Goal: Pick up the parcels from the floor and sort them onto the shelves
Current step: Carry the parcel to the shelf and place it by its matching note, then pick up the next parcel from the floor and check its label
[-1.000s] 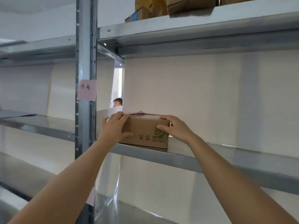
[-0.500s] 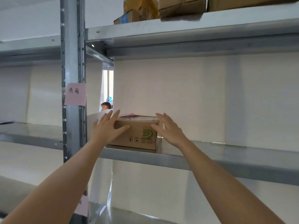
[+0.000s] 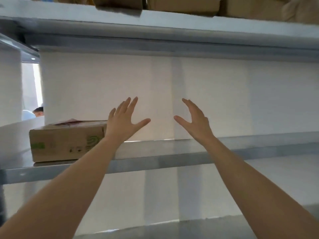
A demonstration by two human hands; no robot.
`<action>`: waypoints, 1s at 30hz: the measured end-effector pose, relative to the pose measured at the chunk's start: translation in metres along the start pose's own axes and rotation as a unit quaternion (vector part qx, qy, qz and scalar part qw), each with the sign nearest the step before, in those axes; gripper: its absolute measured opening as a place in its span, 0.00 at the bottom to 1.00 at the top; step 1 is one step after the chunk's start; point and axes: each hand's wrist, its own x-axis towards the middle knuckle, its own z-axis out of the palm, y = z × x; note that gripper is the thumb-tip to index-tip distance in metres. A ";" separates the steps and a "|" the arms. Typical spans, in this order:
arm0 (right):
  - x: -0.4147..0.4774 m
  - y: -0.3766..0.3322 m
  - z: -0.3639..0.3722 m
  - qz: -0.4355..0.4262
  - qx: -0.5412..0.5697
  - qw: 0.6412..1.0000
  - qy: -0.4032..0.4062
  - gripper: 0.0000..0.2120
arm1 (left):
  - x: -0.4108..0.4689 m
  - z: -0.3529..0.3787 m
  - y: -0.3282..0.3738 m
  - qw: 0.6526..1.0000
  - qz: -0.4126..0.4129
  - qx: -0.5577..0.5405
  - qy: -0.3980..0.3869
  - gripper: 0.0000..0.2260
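Observation:
A small brown cardboard parcel (image 3: 67, 144) with green print and a label on top rests on the metal middle shelf (image 3: 155, 163), at its left end. My left hand (image 3: 123, 122) is raised just right of the parcel, fingers spread, holding nothing; its wrist covers the parcel's right edge. My right hand (image 3: 194, 120) is further right, also spread and empty, apart from the parcel. Both hands hover in front of the white back panel.
Several brown parcels (image 3: 184, 4) sit on the upper shelf (image 3: 172, 21). A lower shelf (image 3: 189, 226) shows at the bottom. A person's head (image 3: 38, 111) appears through a gap at the far left. The middle shelf right of the parcel is bare metal.
Both hands have let go of the parcel and drawn back to its right, fingers spread. The view has swung right, so the upright post and pink note are out of sight.

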 end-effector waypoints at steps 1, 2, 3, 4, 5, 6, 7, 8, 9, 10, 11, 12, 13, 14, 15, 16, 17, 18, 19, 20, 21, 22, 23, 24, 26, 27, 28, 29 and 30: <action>-0.004 0.010 -0.016 0.006 -0.011 1.000 0.009 0.32 | 0.004 0.009 0.016 1.000 0.007 -0.011 -0.004 0.38; -0.009 0.019 -0.032 0.013 -0.021 1.000 0.019 0.32 | 0.007 0.017 0.032 1.000 0.016 -0.024 -0.007 0.38; -0.014 0.030 -0.048 0.020 -0.032 0.999 0.028 0.33 | 0.010 0.026 0.049 0.999 0.026 -0.036 -0.009 0.38; -0.019 0.041 -0.066 0.028 -0.043 0.998 0.036 0.33 | 0.012 0.035 0.067 0.998 0.037 -0.048 -0.011 0.38; -0.024 0.052 -0.083 0.037 -0.054 0.997 0.043 0.33 | 0.013 0.044 0.086 0.997 0.048 -0.061 -0.013 0.38; -0.029 0.063 -0.101 0.047 -0.066 0.995 0.050 0.33 | 0.015 0.052 0.104 0.995 0.058 -0.074 -0.016 0.37; -0.035 0.074 -0.119 0.057 -0.077 0.994 0.059 0.33 | 0.016 0.060 0.123 0.994 0.067 -0.084 -0.020 0.37; -0.040 0.084 -0.137 0.067 -0.089 0.991 0.068 0.33 | 0.017 0.067 0.141 0.993 0.075 -0.092 -0.023 0.37; -0.046 0.095 -0.156 0.076 -0.102 0.989 0.077 0.33 | 0.018 0.074 0.159 0.991 0.083 -0.101 -0.025 0.37; -0.052 0.105 -0.175 0.084 -0.117 0.986 0.086 0.32 | 0.019 0.082 0.178 0.990 0.090 -0.109 -0.026 0.37; -0.059 0.115 -0.195 0.093 -0.132 0.983 0.092 0.32 | 0.020 0.088 0.196 0.988 0.096 -0.120 -0.028 0.36; -0.066 0.126 -0.215 0.101 -0.146 0.979 0.098 0.32 | 0.021 0.096 0.214 0.986 0.100 -0.132 -0.033 0.36; -0.075 0.138 -0.234 0.111 -0.157 0.976 0.103 0.32 | 0.021 0.103 0.234 0.983 0.105 -0.146 -0.038 0.35; -0.085 0.148 -0.254 0.119 -0.165 0.973 0.112 0.32 | 0.020 0.110 0.253 0.980 0.109 -0.158 -0.043 0.34; -0.095 0.159 -0.274 0.128 -0.170 0.969 0.122 0.32 | 0.020 0.117 0.274 0.978 0.113 -0.169 -0.047 0.33; -0.106 0.168 -0.294 0.136 -0.176 0.966 0.132 0.32 | 0.019 0.124 0.295 0.976 0.117 -0.179 -0.050 0.33; -0.116 0.176 -0.313 0.144 -0.187 0.962 0.138 0.31 | 0.018 0.131 0.317 0.973 0.121 -0.190 -0.055 0.33; -0.126 0.183 -0.333 0.151 -0.202 0.958 0.140 0.31 | 0.016 0.137 0.339 0.969 0.125 -0.203 -0.061 0.32; -0.136 0.188 -0.352 0.157 -0.215 0.953 0.142 0.31 | 0.014 0.143 0.361 0.965 0.131 -0.217 -0.066 0.32; -0.146 0.193 -0.370 0.162 -0.226 0.949 0.147 0.31 | 0.011 0.149 0.384 0.960 0.140 -0.231 -0.069 0.32; -0.155 0.197 -0.388 0.167 -0.235 0.945 0.155 0.31 | 0.008 0.154 0.407 0.956 0.151 -0.243 -0.071 0.32; -0.165 0.200 -0.405 0.170 -0.244 0.941 0.164 0.31 | 0.006 0.158 0.430 0.950 0.160 -0.257 -0.072 0.32; -0.174 0.204 -0.421 0.174 -0.252 0.936 0.174 0.31 | 0.003 0.162 0.452 0.945 0.169 -0.271 -0.074 0.32; -0.184 0.206 -0.437 0.176 -0.263 0.931 0.183 0.31 | 0.000 0.166 0.475 0.939 0.177 -0.285 -0.075 0.31; -0.202 0.212 -0.467 0.185 -0.294 0.918 0.193 0.31 | -0.007 0.174 0.517 0.928 0.192 -0.309 -0.080 0.32; -0.211 0.215 -0.482 0.192 -0.310 0.910 0.195 0.31 | -0.011 0.178 0.537 0.923 0.202 -0.317 -0.083 0.32; -0.219 0.219 -0.497 0.200 -0.321 0.904 0.201 0.31 | -0.015 0.182 0.557 0.918 0.214 -0.323 -0.088 0.32; -0.227 0.222 -0.511 0.207 -0.327 0.898 0.209 0.31 | -0.020 0.186 0.576 0.912 0.224 -0.331 -0.095 0.32; -0.235 0.225 -0.523 0.213 -0.331 0.893 0.218 0.31 | -0.023 0.190 0.593 0.906 0.230 -0.340 -0.100 0.32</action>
